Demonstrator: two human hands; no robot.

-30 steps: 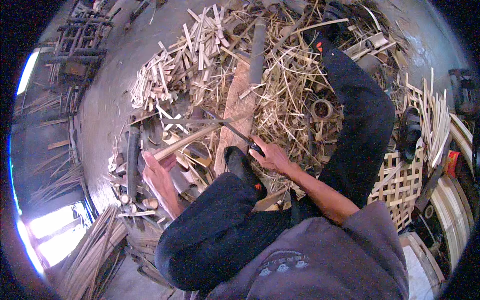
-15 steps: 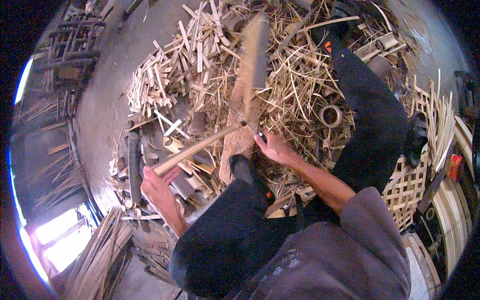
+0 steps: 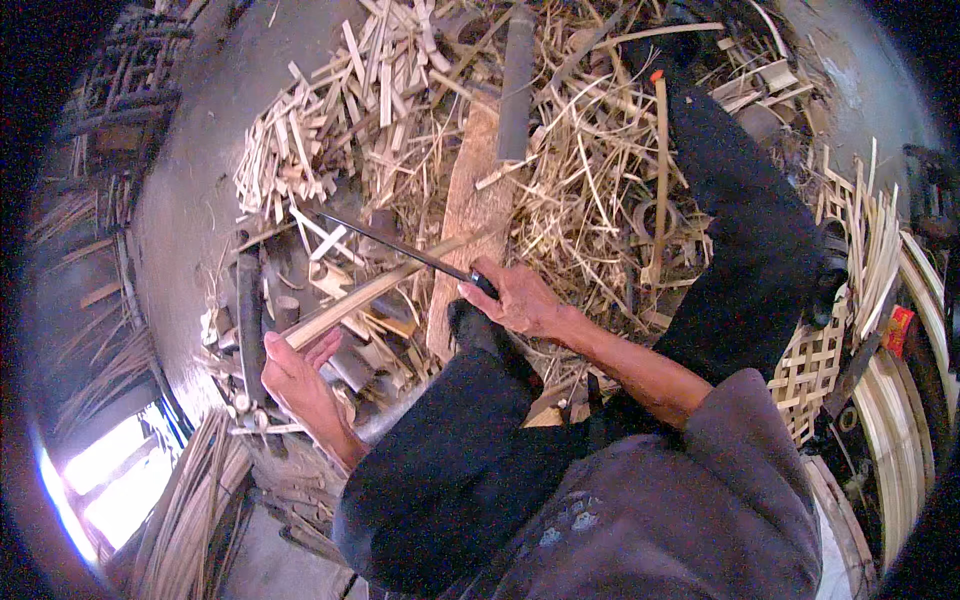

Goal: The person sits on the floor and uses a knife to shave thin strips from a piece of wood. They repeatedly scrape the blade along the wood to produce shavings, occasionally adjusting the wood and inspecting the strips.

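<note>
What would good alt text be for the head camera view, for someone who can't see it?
Seen from above, a seated person holds a bamboo strip in the left hand and a long knife in the right hand, the blade lying across the strip. Bamboo offcuts litter the floor ahead, and a woven lattice panel lies at the right.

The left hand (image 3: 295, 385) holds the near end of a long bamboo strip (image 3: 385, 288). The right hand (image 3: 520, 300) grips a dark knife (image 3: 395, 245) whose blade lies across the strip. Beneath them a wooden plank (image 3: 470, 215) rests among bamboo shavings (image 3: 590, 180) on the floor (image 3: 185, 200).
</note>
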